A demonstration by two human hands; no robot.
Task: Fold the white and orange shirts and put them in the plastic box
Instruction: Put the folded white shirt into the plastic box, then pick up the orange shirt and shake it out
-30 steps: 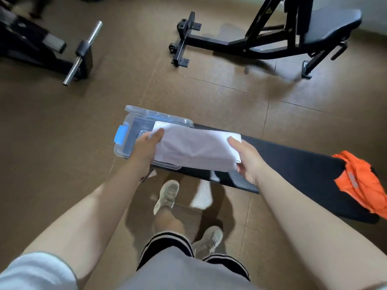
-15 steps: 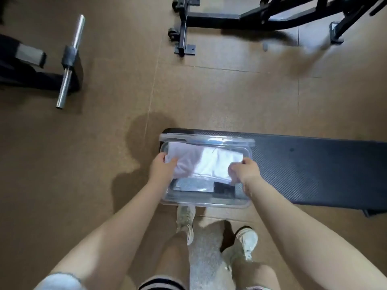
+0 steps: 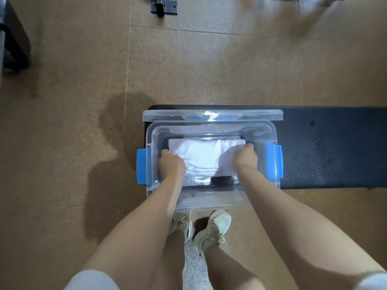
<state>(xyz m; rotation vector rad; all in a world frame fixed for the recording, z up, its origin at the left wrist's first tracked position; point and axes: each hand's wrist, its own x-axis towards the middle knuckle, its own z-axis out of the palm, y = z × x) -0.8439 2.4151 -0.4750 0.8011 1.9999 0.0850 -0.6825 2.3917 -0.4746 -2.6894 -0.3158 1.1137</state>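
Observation:
The folded white shirt [image 3: 204, 156] lies down inside the clear plastic box [image 3: 211, 127], which stands on the left end of a black bench. My left hand [image 3: 172, 165] grips the shirt's left end and my right hand [image 3: 245, 158] grips its right end, both inside the box. The box has blue latches on its left [image 3: 142, 166] and right [image 3: 276, 161] sides. Its clear lid [image 3: 212, 115] stands behind the far rim. The orange shirt is out of view.
The black bench [image 3: 326, 147] stretches to the right from under the box. Brown floor tiles surround it. A black metal foot of gym equipment [image 3: 164, 6] is at the top, dark equipment [image 3: 12, 38] at the far left. My shoes [image 3: 201, 229] stand below the box.
My hands have lowered the folded white shirt from above the box's rim down into it. The view has tipped further down and moved closer, so the orange shirt has left the frame.

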